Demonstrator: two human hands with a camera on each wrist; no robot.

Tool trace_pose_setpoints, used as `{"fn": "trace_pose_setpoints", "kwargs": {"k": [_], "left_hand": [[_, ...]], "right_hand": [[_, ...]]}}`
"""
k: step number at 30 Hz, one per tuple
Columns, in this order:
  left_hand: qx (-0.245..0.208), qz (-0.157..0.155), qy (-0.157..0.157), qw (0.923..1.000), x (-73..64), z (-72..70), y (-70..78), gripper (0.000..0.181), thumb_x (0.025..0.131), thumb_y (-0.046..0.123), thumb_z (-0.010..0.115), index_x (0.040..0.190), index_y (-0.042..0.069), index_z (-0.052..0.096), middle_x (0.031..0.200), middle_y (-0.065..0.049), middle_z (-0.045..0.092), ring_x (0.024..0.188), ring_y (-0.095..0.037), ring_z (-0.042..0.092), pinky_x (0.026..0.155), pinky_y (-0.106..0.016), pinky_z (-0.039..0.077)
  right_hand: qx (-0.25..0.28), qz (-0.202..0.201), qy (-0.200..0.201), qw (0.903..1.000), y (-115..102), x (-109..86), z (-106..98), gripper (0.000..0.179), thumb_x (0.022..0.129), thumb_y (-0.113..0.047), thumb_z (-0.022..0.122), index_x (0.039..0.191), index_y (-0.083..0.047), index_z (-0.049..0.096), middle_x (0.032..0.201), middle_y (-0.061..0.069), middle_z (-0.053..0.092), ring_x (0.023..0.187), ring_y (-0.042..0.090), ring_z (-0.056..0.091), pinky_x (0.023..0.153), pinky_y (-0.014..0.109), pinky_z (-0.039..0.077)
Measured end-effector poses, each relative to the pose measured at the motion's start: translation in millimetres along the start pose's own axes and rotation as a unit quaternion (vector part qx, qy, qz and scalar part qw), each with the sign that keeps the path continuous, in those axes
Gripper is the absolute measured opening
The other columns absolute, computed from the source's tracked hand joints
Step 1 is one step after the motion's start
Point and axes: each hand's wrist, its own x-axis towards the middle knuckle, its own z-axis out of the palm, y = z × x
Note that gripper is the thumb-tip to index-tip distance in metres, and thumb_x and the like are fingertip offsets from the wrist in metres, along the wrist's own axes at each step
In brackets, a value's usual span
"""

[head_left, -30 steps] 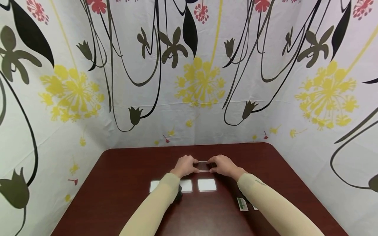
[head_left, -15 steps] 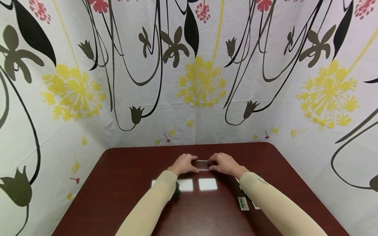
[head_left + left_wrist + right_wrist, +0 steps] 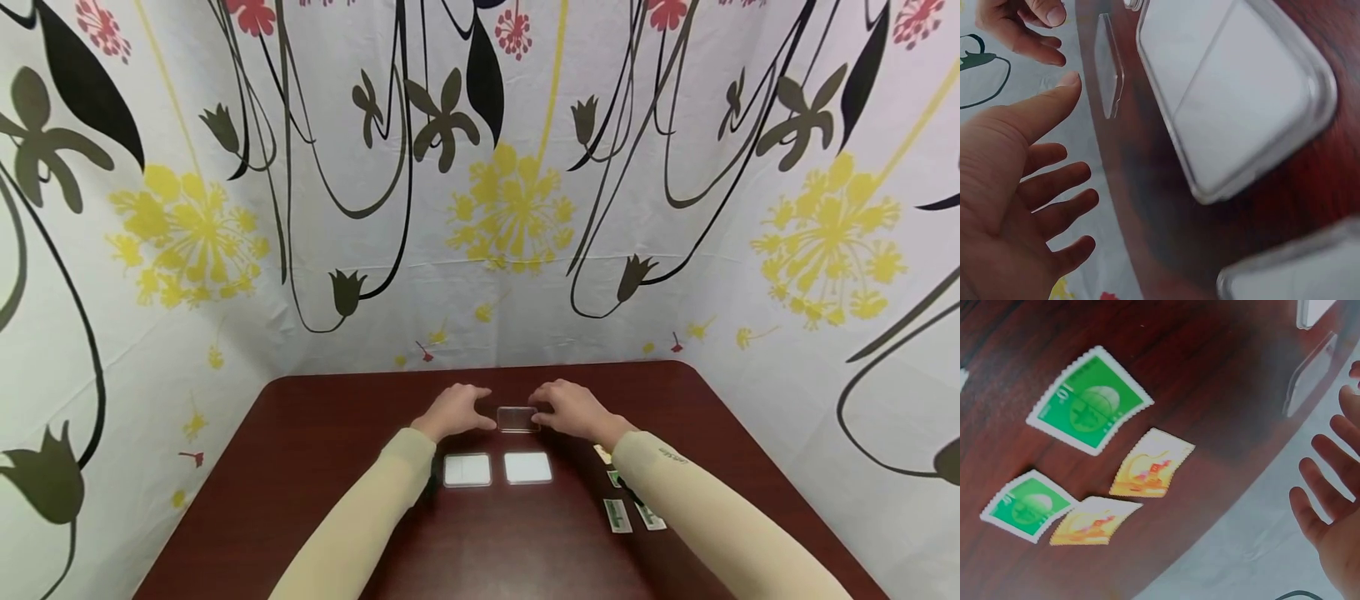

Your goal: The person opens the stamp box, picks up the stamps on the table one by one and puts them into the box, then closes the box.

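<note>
A flat clear plastic case (image 3: pixel 514 419) lies on the dark red table (image 3: pixel 337 408) between both hands. My left hand (image 3: pixel 450 412) is left of it in the head view, thumb and fingers spread apart around nothing. The left wrist view shows this left hand (image 3: pixel 1016 169) with its fingers extended and a gap to the clear case (image 3: pixel 1107 65). My right hand (image 3: pixel 573 412) is at the case's right end, its fingertips overlapping that edge. Its fingers look loosely extended in the right wrist view. Two cases with white inserts, a left one (image 3: pixel 467 470) and a right one (image 3: pixel 528 467), lie nearer me.
Several stamps lie beside my right forearm, among them a green stamp (image 3: pixel 1090 400) and a yellow-orange stamp (image 3: pixel 1152 464). Behind the table's far edge hangs a white floral cloth (image 3: pixel 495 317). My left sleeve (image 3: pixel 352 517) crosses over the table on the left.
My left hand has come off the clear case and shifted left, its fingers spreading. The right hand has loosened slightly at the case's right end. The left sleeve now covers a third white case.
</note>
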Motion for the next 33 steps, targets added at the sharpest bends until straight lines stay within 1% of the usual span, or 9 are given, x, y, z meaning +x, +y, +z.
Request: {"fn": "trace_pose_setpoints", "kwargs": {"k": [5,9,11,14,17,24,28,31,33], "left_hand": [[0.019,0.005,0.009,0.9998,-8.7,-10.4,1.6,0.069,0.086,0.036,0.082,0.144,0.009,0.057,0.141,-0.006,0.059,0.128,-0.024,0.056,0.101,-0.042,0.047],[0.04,0.008,0.018,0.999,-16.8,-13.2,1.0,0.068,0.087,0.038,0.081,0.144,0.01,0.058,0.141,-0.006,0.06,0.128,-0.025,0.056,0.101,-0.042,0.048],[0.041,0.01,0.019,0.9989,-22.2,-14.2,-0.6,0.067,0.087,0.039,0.08,0.143,0.01,0.058,0.14,-0.006,0.06,0.127,-0.025,0.057,0.1,-0.042,0.048],[0.037,0.016,0.013,0.9991,-30.3,-17.3,-2.0,0.065,0.088,0.039,0.079,0.143,0.009,0.059,0.139,-0.007,0.061,0.124,-0.025,0.058,0.098,-0.043,0.049],[0.045,0.025,0.002,0.9987,-37.8,-19.0,-3.0,0.065,0.088,0.04,0.078,0.142,0.009,0.059,0.138,-0.007,0.062,0.122,-0.025,0.06,0.097,-0.044,0.05],[0.061,0.044,-0.016,0.997,-57.6,-20.2,-7.3,0.063,0.088,0.04,0.078,0.139,0.007,0.062,0.133,-0.008,0.065,0.117,-0.024,0.063,0.094,-0.043,0.052],[0.066,0.052,-0.023,0.9962,-69.5,-18.6,-9.9,0.062,0.088,0.041,0.078,0.138,0.007,0.063,0.132,-0.006,0.065,0.115,-0.022,0.064,0.092,-0.041,0.053],[0.075,0.061,-0.024,0.9951,-77.0,-17.5,-10.9,0.061,0.087,0.04,0.079,0.136,0.007,0.064,0.13,-0.007,0.066,0.113,-0.022,0.065,0.09,-0.04,0.054],[0.081,0.061,-0.024,0.9946,-81.2,-16.6,-11.6,0.06,0.087,0.04,0.079,0.135,0.007,0.065,0.129,-0.006,0.067,0.113,-0.021,0.065,0.091,-0.04,0.054]], "right_hand": [[0.005,-0.018,0.012,0.9998,-8.4,-1.9,-7.3,0.03,0.091,-0.029,0.076,0.117,-0.014,0.075,0.116,0.001,0.069,0.108,0.024,0.061,0.086,0.048,0.051],[0.004,-0.037,0.023,0.9991,-19.3,-5.1,-12.8,0.03,0.09,-0.029,0.078,0.115,-0.013,0.076,0.115,0.001,0.07,0.106,0.024,0.062,0.085,0.048,0.052],[-0.005,-0.048,0.027,0.9985,-24.5,-6.2,-14.6,0.03,0.089,-0.03,0.078,0.114,-0.013,0.076,0.114,0.0,0.07,0.103,0.023,0.062,0.083,0.046,0.052],[-0.014,-0.062,0.033,0.9974,-30.7,-7.3,-17.5,0.031,0.089,-0.031,0.078,0.114,-0.013,0.076,0.114,-0.001,0.071,0.101,0.022,0.062,0.08,0.044,0.052],[-0.015,-0.071,0.036,0.9967,-35.2,-7.9,-19.0,0.032,0.088,-0.031,0.079,0.115,-0.014,0.076,0.114,-0.002,0.071,0.1,0.021,0.062,0.079,0.043,0.052],[-0.001,-0.089,0.05,0.9948,-48.5,-5.0,-12.6,0.031,0.087,-0.032,0.079,0.113,-0.016,0.076,0.11,-0.004,0.071,0.097,0.021,0.064,0.078,0.045,0.053],[0.016,-0.097,0.039,0.9944,-57.4,-4.2,-7.7,0.027,0.089,-0.033,0.077,0.112,-0.018,0.077,0.11,-0.005,0.071,0.098,0.019,0.064,0.079,0.044,0.053],[0.014,-0.108,0.032,0.9936,-63.9,-4.5,-3.3,0.027,0.09,-0.033,0.076,0.113,-0.019,0.077,0.112,-0.006,0.072,0.099,0.019,0.063,0.079,0.044,0.052],[0.012,-0.113,0.031,0.9931,-68.3,-5.4,-0.2,0.028,0.09,-0.034,0.076,0.114,-0.019,0.077,0.113,-0.007,0.071,0.1,0.018,0.063,0.079,0.045,0.051]]}}
